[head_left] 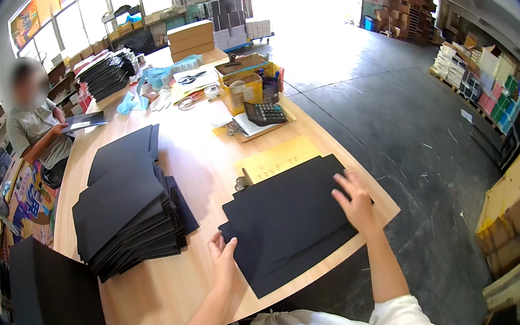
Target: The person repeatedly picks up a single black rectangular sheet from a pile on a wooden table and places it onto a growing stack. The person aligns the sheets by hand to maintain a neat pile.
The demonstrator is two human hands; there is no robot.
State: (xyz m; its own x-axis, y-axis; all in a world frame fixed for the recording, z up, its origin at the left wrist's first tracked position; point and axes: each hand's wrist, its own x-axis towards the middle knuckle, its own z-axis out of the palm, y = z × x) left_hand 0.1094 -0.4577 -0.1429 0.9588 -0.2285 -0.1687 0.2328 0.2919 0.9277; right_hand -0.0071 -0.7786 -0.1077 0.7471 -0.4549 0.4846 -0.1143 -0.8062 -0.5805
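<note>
A flat stack of large black cardboard sheets [289, 217] lies in front of me near the table's corner, its edges slightly staggered. At its left edge my left hand [223, 262] has its thumb and fingers closed on the sheets' side. My right hand [357, 206] is at the right edge, fingers spread and holding nothing; whether the fingertips touch the top sheet I cannot tell. Just beyond the sheets, a yellow paper [279, 158] with handwriting lies under a metal clip [242, 183]. To the left, a taller pile of black sheets [124, 211] is fanned unevenly.
A calculator [265, 114], a yellow supply box [245, 93] and scissors [191, 78] stand farther up the wooden table [160, 298]. Across the left side, a person [41, 127] holds a dark sheet. A large black board [57, 304] is at lower left; cartons [518, 202] are at right.
</note>
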